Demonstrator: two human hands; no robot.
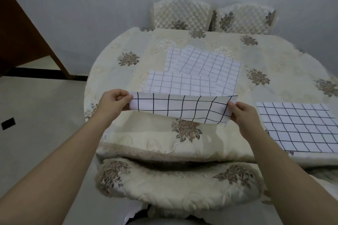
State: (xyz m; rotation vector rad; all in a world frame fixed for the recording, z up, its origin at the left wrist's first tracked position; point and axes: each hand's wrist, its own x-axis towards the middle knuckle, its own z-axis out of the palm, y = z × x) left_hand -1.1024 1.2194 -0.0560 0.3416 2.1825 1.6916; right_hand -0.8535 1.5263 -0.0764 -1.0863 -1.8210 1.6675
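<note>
A white cloth with a black grid (181, 108) is stretched in the air above the near part of the table. My left hand (113, 102) pinches its left end and my right hand (244, 115) pinches its right end. Behind it, several similar grid cloths (201, 71) lie overlapping in the middle of the round table (113, 55), which is covered by a cream floral tablecloth. Another grid cloth (300, 128) lies flat at the right, near the table edge.
A cushioned chair seat (173, 182) with a floral cover sits just under the near table edge. Two quilted chair backs (212, 16) stand at the far side against the grey wall. A brown wooden panel (22, 36) leans at the left over pale floor.
</note>
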